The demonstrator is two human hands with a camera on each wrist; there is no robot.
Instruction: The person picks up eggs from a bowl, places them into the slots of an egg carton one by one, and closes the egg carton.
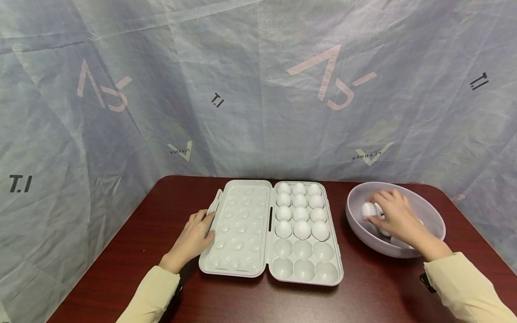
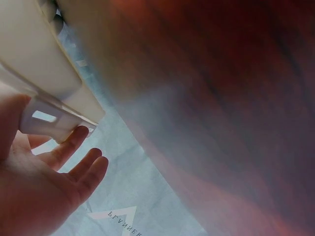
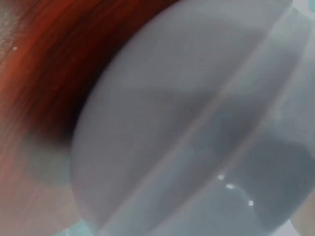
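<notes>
My left hand (image 1: 193, 240) flat, fingers straight against open egg tray (image 1: 242, 269) lid edge. My right hand (image 1: 397, 220) in bowl (image 1: 355, 224), pinching egg (image 1: 368, 209). Tray: twelve eggs, six front cups free.

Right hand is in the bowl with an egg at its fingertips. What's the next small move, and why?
Probably lift that egg out of the bowl and set it in the nearest empty tray cup. Four rows of the egg tray are filled, two near rows empty, and the left hand rests on the open lid.
</notes>
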